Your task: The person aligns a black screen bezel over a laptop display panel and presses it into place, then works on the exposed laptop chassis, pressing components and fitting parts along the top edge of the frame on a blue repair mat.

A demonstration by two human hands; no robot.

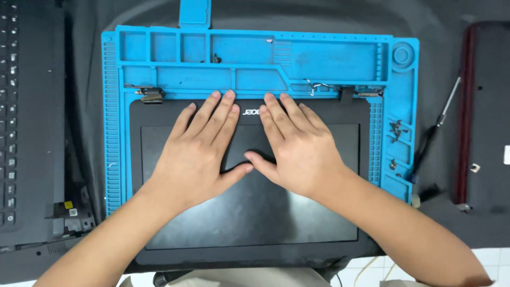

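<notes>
A blue repair mat [111,133] covers the middle of the dark table [85,64], its moulded compartments running along the top and down the right edge. Small dark screws [396,129] sit in one of the right-hand compartments, and another small dark part [217,58] lies in a top compartment. On the mat lies a black laptop screen panel [249,212], face up, with a metal hinge [151,95] at its upper left corner and another hinge [361,93] with loose wire at its upper right. To the left lies a black keyboard deck [26,106]; to the right, a dark laptop shell with a red edge [486,106]. A screwdriver [435,127] lies slanted between the mat and that shell — nothing stands between the hands and the panel.

The left hand [196,154] lies flat on the panel, fingers spread forward, tips at the upper bezel. The right hand [300,151] mirrors it just beside. Neither grip closes on anything — both hands are open, palms pressed on the glass, thumbs angled inward and nearly touching.
</notes>
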